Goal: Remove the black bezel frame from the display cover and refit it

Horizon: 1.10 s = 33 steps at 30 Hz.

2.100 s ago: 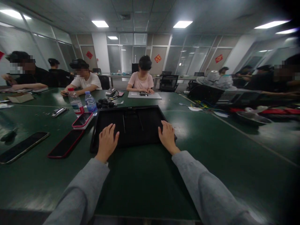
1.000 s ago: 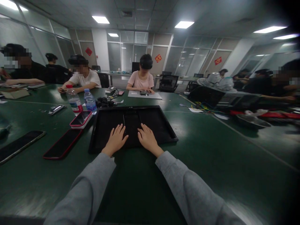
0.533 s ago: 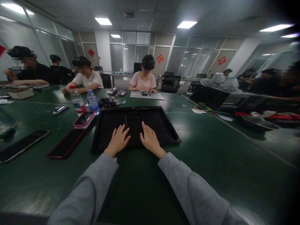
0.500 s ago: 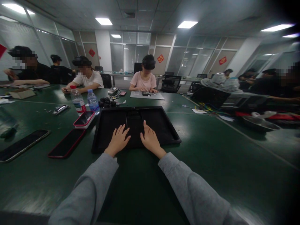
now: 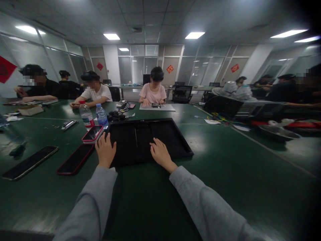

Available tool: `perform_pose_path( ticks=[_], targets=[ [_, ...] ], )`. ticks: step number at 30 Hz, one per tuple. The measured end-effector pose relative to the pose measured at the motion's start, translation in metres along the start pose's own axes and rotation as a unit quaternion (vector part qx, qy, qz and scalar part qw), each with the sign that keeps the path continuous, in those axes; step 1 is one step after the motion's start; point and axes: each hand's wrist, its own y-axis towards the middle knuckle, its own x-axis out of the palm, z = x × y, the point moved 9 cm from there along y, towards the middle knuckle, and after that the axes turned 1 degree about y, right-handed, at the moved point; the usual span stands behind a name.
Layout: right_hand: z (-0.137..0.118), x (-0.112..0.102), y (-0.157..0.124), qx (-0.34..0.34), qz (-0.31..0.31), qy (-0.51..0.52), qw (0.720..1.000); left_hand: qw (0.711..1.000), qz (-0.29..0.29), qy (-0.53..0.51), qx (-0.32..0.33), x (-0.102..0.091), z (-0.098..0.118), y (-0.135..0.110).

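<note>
A shallow black rectangular tray-like panel [image 5: 181, 135] with a raised rim lies flat on the green table in front of me. My left hand [image 5: 105, 151] is at the panel's left edge, fingers spread and holding nothing. Over the front middle of the panel is my right hand [image 5: 161, 153], open with fingers stretched forward. Whether either hand touches the panel I cannot tell. Left of my left hand lie a dark phone with a red edge [image 5: 75, 160] and, behind it, a pink-and-white device with a dark face [image 5: 92, 134].
Another dark phone [image 5: 31, 162] lies further left. Two plastic bottles, one red-capped [image 5: 86, 116] and one blue [image 5: 101, 115], stand behind the devices, near black cables [image 5: 116, 116]. A person [image 5: 153, 92] sits opposite at a grey mat [image 5: 170, 107]. A metal bowl [image 5: 278, 133] is at right.
My left hand has moved left, from over the panel to its left edge. My right hand has stayed over the panel, its fingers slightly lower. The view has tilted up a little.
</note>
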Motion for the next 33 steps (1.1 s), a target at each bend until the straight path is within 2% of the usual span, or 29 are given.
perform_pose_path(
  ticks=[1, 3, 5, 8, 12, 15, 21, 23, 25, 28, 33],
  targets=[
    [-0.001, -0.001, -0.001, -0.001, 0.002, 0.006, 1.0, 0.999, -0.011, -0.018, -0.024, 0.003, -0.017, 0.001],
    [-0.002, -0.005, -0.003, -0.003, 0.008, 0.019, 1.0, 0.992, -0.072, -0.086, -0.065, 0.018, -0.048, 0.001],
    [-0.003, -0.008, -0.006, -0.007, 0.016, 0.032, 0.999, 0.97, -0.126, -0.181, -0.101, 0.035, -0.071, -0.003],
    [-0.005, -0.011, -0.011, -0.021, 0.025, 0.046, 0.998, 0.939, -0.12, -0.283, -0.155, 0.044, -0.093, -0.007],
    [0.007, -0.019, -0.017, -0.027, 0.047, 0.057, 0.997, 0.914, -0.128, -0.343, -0.177, 0.049, -0.091, -0.008],
    [0.039, -0.031, -0.021, 0.006, 0.074, 0.053, 0.996, 0.907, -0.128, -0.353, -0.193, 0.048, -0.088, -0.007],
    [0.151, -0.06, -0.04, 0.133, 0.18, 0.036, 0.974, 0.901, -0.127, -0.369, -0.189, 0.058, -0.092, -0.003],
    [0.19, -0.058, -0.045, 0.186, 0.202, 0.08, 0.958, 0.901, -0.128, -0.372, -0.182, 0.063, -0.094, -0.001],
    [0.221, -0.044, -0.045, 0.235, 0.182, 0.165, 0.94, 0.903, -0.126, -0.372, -0.173, 0.066, -0.094, 0.002],
    [0.239, -0.024, -0.039, 0.232, 0.152, 0.252, 0.927, 0.904, -0.125, -0.372, -0.167, 0.068, -0.094, 0.004],
    [0.24, -0.019, -0.037, 0.212, 0.156, 0.282, 0.923, 0.893, -0.136, -0.385, -0.188, 0.071, -0.095, 0.003]
  ],
)
